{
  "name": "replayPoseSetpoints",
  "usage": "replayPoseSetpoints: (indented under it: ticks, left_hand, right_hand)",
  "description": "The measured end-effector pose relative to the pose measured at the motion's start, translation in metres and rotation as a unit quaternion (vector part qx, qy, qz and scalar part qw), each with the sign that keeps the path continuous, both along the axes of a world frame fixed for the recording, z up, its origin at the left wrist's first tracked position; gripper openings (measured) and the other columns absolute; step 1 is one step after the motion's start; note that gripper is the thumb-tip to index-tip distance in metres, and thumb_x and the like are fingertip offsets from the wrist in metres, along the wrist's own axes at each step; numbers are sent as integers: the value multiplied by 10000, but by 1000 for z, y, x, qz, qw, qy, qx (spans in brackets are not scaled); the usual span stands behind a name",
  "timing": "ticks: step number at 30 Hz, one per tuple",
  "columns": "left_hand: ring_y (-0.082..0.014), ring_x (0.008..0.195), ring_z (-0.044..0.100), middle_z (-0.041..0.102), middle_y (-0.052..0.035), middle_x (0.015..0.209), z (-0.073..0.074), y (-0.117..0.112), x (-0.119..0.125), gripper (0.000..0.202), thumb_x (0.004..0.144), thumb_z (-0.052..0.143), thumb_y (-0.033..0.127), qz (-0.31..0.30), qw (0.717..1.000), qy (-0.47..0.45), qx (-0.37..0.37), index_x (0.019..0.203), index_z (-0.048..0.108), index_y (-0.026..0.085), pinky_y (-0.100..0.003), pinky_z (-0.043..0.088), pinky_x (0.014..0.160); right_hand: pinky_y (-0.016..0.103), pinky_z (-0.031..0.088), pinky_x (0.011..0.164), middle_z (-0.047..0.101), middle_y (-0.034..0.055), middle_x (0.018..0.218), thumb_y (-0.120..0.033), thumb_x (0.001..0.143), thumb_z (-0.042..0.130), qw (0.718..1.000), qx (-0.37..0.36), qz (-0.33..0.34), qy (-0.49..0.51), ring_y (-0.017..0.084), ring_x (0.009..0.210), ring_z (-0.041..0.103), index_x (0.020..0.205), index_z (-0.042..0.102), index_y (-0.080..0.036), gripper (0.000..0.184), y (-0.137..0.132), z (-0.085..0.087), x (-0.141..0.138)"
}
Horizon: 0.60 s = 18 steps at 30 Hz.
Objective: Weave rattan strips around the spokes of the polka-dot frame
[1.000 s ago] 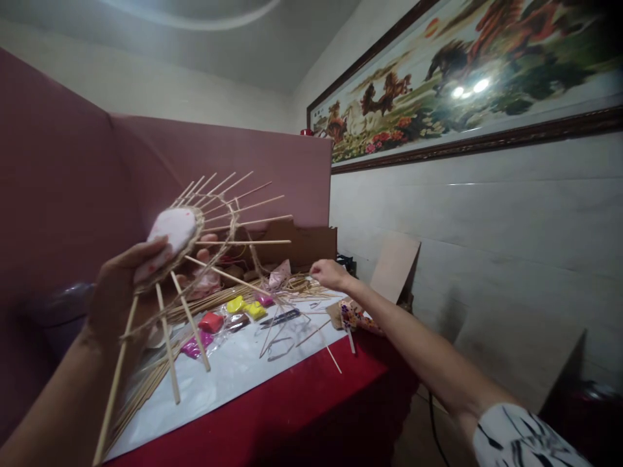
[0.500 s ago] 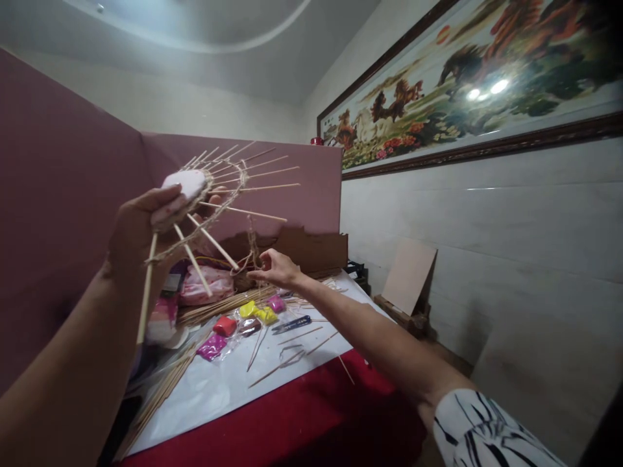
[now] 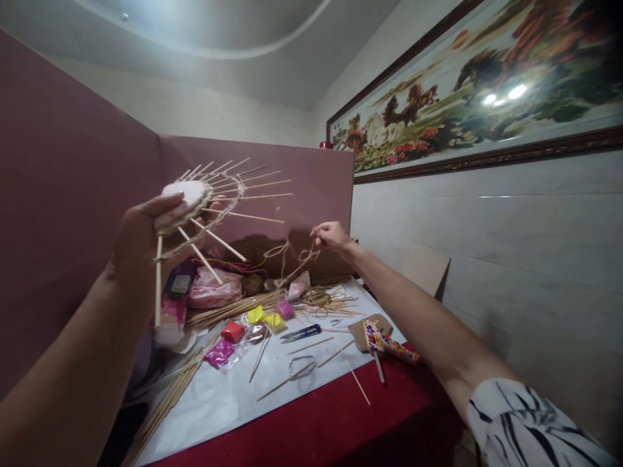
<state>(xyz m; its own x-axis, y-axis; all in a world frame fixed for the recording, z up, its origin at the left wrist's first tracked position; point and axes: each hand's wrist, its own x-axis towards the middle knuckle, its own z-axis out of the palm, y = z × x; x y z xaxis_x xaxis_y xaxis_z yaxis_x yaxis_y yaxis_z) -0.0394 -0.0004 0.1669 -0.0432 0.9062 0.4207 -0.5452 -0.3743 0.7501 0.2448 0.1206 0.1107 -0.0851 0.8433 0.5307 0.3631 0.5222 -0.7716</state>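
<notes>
My left hand (image 3: pixel 141 230) grips a round white padded disc (image 3: pixel 187 193) with thin wooden sticks (image 3: pixel 219 241) fanning out from its edge, thumb on top and fingers underneath. Twine (image 3: pixel 239 188) is wound close round the disc and again in a wider ring across the sticks. Off to the right, my right hand (image 3: pixel 331 236) is closed in a pinch on a loose strand of twine (image 3: pixel 296 266), which hangs in loops over the back of the table. Whether this strand joins the ring on the sticks is hard to see.
On the white-covered table (image 3: pixel 214 402) lie bundled sticks (image 3: pixel 228 310), coloured clay packets (image 3: pixel 232 332), blue-handled snips (image 3: pixel 302 334) and loose sticks. A flower-patterned glue gun (image 3: pixel 382 340) rests at the right edge. Pink panels (image 3: pixel 292 175) stand behind.
My right hand has moved right and upward, drawing the twine out into loops. My left hand keeps hold of the disc. The view has shifted slightly, and the glue gun has come into sight.
</notes>
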Motion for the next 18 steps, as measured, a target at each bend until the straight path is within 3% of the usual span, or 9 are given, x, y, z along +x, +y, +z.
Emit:
replayPoseSetpoints:
  ticks: [6,10,14,18]
  left_hand:
    - [-224,750,681,726,-114,671,-13,13,4,362,762,475,74,-18,999,-10,-45,1106,553,-9,-330,561,706]
    - [-241,765,681,728,-136,724,-20,23,10,392,754,472,52,-57,998,-16,-36,1134,525,-28,-349,564,701]
    - [-244,767,682,727,-148,748,-23,27,15,383,759,462,51,-87,995,-11,-49,1127,526,-33,-339,568,675]
    - [-232,746,685,730,-135,751,-22,25,20,366,750,488,54,-85,995,6,-41,1106,549,-12,-316,569,657]
  right_hand:
    - [182,355,444,618,-7,499,-173,613,698,995,-45,68,-53,65,436,487,604,666,-127,57,-3,-7,32]
    - [202,434,522,662,10,584,-208,503,776,972,-126,171,-101,107,536,577,625,692,-131,166,-17,-32,27]
    - [227,467,541,681,62,704,-461,668,657,958,-164,224,-69,118,578,601,828,689,-121,377,-18,-60,4]
    - [156,400,475,634,29,784,-395,705,640,974,-110,198,25,55,543,510,961,632,-153,352,-5,-61,-26]
